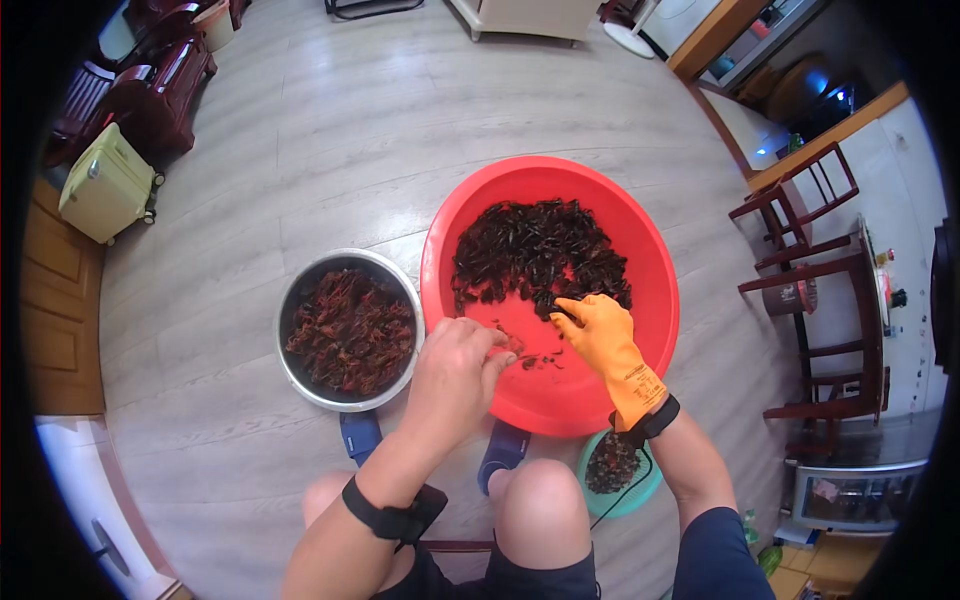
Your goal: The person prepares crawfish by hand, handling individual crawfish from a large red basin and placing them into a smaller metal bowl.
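A wide red plastic basin (551, 424) stands on the floor before me. Dark crayfish (536, 244) are heaped across its far half. My right hand (600, 326), in an orange rubber glove, reaches to the near edge of the heap. Its thumb and forefinger are at a dark crayfish; whether they grip it is unclear. My bare left hand (459, 367) hovers over the basin's near left side, thumb and forefinger apart. Beyond its fingertips, small dark and reddish scraps (540, 361) lie on the basin floor.
Left of the basin, a metal pot (351, 406) holds reddish-brown crayfish or crayfish parts (352, 330). A green plastic basket (641, 495) with small dark bits sits beside my right knee. A cable hangs from my right wristband (652, 420). Wooden chairs (795, 202) and a yellow suitcase (112, 184) stand farther off.
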Demonstrator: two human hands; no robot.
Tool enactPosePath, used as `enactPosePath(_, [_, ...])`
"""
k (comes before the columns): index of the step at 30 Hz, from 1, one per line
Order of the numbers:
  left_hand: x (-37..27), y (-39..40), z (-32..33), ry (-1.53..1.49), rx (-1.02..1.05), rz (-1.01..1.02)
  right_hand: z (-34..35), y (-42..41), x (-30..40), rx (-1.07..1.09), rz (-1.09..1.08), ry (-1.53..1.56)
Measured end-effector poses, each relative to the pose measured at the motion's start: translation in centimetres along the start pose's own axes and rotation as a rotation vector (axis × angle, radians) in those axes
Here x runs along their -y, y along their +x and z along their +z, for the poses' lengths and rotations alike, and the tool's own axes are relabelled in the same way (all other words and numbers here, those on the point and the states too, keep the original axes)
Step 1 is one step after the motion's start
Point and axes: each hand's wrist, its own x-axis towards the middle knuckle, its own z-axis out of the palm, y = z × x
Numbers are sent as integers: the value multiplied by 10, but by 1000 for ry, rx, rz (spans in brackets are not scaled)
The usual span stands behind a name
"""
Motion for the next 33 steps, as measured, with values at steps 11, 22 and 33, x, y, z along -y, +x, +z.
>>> enactPosePath(11, [-17, -8, 12, 11, 90, 197, -78, -31, 67, -180, -432, -69])
enactPosePath(22, [-4, -13, -34, -8, -8, 274, -115, -6, 136, -147, -677, -60])
enactPosePath(33, [25, -32, -93, -77, 128, 237, -108, 9, 174, 166, -779, 169])
